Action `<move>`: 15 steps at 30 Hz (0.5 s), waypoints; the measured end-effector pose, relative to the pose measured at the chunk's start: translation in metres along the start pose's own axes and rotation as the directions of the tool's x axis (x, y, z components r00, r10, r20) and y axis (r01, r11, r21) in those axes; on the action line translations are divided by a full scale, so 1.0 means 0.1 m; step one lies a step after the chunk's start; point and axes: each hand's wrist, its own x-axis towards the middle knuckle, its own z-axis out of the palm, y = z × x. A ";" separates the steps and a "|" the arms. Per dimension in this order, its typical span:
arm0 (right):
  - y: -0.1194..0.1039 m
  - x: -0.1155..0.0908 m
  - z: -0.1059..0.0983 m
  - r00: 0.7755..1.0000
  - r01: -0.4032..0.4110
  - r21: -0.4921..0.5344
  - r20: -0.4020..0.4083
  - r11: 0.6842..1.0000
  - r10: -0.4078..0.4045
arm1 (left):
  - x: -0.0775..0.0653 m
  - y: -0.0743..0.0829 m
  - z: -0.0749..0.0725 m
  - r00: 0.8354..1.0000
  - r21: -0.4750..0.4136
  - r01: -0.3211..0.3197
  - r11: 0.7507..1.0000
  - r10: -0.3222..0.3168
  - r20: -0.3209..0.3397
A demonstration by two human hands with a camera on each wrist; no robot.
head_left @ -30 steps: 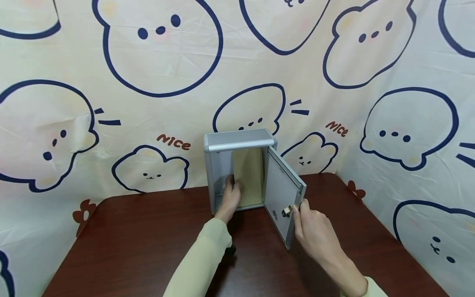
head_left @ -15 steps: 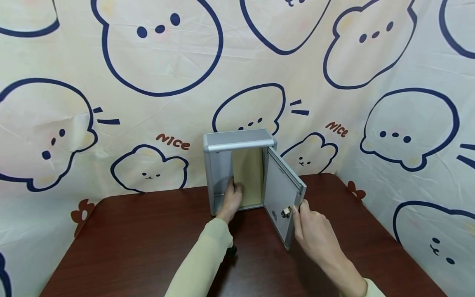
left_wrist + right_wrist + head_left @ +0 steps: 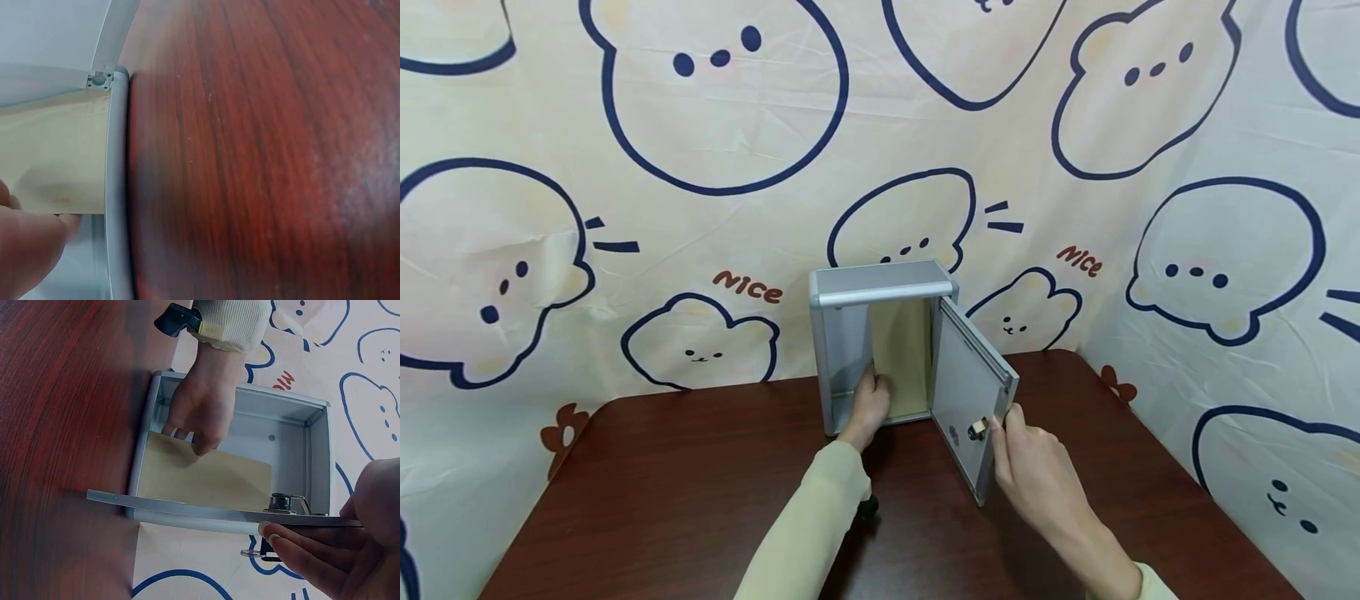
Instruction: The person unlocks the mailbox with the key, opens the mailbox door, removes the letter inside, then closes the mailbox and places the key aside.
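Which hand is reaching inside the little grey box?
The left hand: it reaches into the grey box and grips the tan envelope. The right hand stays outside, holding the open door's edge.

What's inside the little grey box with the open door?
Inside the grey box stands a tan envelope. The left hand reaches in and holds its edge, hiding the lower corner. The right hand holds the open door. Anything behind the envelope is covered.
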 end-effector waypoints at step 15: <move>0.00 0.00 0.00 1.000 -0.006 0.005 0.009 1.000 0.006 | -0.03 0.07 -0.20 1.000 -0.008 0.026 1.000 -0.026 0.015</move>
